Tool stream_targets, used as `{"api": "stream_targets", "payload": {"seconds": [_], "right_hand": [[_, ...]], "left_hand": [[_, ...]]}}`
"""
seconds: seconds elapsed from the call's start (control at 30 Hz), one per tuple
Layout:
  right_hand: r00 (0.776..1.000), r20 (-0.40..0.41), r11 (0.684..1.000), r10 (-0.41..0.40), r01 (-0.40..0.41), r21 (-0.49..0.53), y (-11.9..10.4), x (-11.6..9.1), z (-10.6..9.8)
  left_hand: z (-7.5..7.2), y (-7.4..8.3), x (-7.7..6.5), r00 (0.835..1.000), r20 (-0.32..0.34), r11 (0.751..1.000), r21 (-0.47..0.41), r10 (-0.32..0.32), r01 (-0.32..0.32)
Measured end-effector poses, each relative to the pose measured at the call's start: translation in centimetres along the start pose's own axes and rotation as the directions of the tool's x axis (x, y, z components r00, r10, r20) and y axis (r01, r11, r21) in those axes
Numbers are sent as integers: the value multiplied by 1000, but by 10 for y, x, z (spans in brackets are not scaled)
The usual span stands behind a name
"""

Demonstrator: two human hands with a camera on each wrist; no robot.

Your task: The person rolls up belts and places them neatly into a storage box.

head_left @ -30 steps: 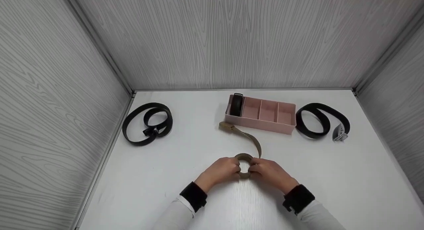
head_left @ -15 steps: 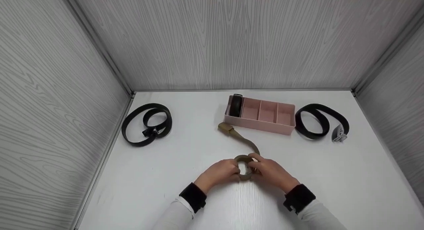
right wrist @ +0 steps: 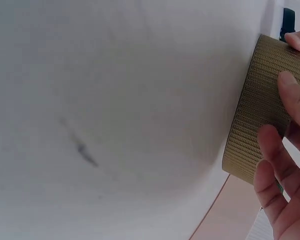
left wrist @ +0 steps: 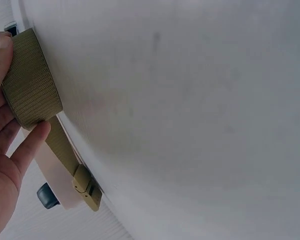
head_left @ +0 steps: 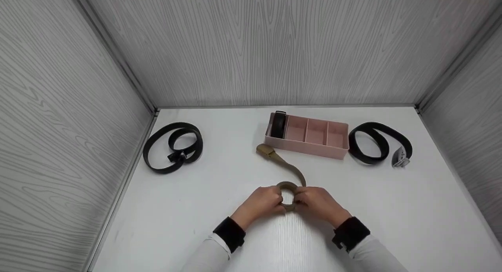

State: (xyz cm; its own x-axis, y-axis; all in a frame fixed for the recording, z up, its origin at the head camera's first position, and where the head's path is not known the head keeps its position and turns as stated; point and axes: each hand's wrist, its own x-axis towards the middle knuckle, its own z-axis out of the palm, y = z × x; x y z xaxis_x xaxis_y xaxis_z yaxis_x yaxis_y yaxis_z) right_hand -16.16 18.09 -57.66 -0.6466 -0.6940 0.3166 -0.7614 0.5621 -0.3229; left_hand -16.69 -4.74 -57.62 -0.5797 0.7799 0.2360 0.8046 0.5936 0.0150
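Note:
A khaki webbing belt is coiled into a ring near the middle of the white table, standing on its edge. Its loose tail runs away from the coil to a tan buckle just short of the pink box. My left hand grips the coil's left side, thumb and fingers on the ribbed webbing. On the opposite side my right hand holds the coil, fingertips against the outer layer in the right wrist view. Some fingertips are inside the ring, partly hidden.
Behind the tail stands a pink divided box, a rolled black belt in its leftmost compartment. One loose black belt lies at the left. Another black belt with a silver buckle lies right of the box. Walls border the table.
My right fingers, spread over the coil's top half a second ago, are back at its right side. The tail and buckle have shifted very slightly left. My left hand keeps its grip.

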Motion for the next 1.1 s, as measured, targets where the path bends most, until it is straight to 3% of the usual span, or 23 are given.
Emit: {"api": "stream_targets", "payload": {"seconds": [0.1,0.27,0.4,0.67,0.93,1.1], "right_hand": [[1000,-1,1000,-15,15,6,-2,1,1],[999,13,999,-42,41,25,1,0,1],[999,30,998,-16,14,57,5,-1,-3],[998,70,994,-3,-4,108,-1,1,-2],[994,108,990,30,-44,130,2,-1,-5],[994,84,993,65,-73,96,-2,2,-3]], "left_hand": [[-1,2,0,999,2,999,9,34,-34],[-3,-3,-1,996,17,991,-109,83,-81],[-6,-7,-2,995,43,983,-167,85,-77],[-6,-2,0,995,53,993,-85,89,-85],[-7,-4,-3,993,42,982,-154,113,-106],[-7,-1,-1,996,-1,994,-64,91,-91]]}}
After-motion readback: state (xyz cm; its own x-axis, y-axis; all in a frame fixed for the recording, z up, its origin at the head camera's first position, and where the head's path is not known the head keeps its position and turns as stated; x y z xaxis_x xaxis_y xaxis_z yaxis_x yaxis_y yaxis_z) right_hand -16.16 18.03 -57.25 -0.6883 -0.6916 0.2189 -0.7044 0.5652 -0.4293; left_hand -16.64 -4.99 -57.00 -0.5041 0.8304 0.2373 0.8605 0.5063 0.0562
